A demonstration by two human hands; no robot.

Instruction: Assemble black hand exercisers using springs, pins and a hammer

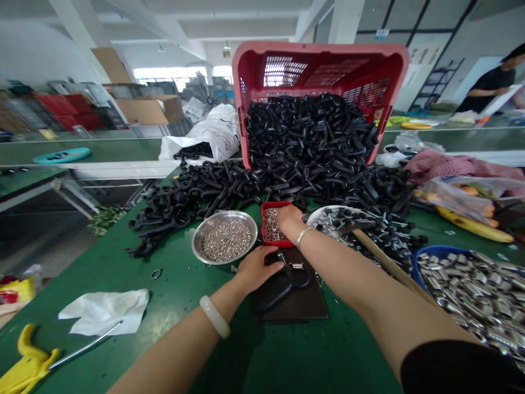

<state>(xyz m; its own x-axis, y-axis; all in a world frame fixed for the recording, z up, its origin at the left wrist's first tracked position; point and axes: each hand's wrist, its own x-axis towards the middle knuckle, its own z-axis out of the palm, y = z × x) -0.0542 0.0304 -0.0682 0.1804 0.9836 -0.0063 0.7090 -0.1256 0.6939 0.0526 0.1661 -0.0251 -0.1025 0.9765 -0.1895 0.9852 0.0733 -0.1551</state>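
Two hands: we reach over a dark mat (295, 301) on a green workbench (262, 361), arms coming in from the bottom of the view.

Left hand (258, 268): on the mat, fingers closed over a black plastic part (283, 287) with a metal spring (297, 266) at its top; a white bangle (214, 316) circles the wrist.

Right hand (290, 219): just beyond the mat, touching a small red tray (273, 223) of metal pieces; we cannot tell how its fingers stand, because the knuckles hide them.

Beside the mat: left of it, a steel dish (225, 238) of small rings; right of it, a hammer (381, 257) with a wooden handle, lying across a white plate (328, 219) of black-and-metal parts.

Beyond the mat: a tipped red crate (320, 65) spills a heap of black plastic parts (307, 148) toward us.

Edges: the green bench runs past the mat's near side, and its left edge slants away beside a white cloth (104, 312).

Cut off: a blue basin (441, 262) of metal clips at the right and a yellow-handled tool (28, 361) at the lower left run out of view.

Writing: we see signs on the far wall, but cannot read them.
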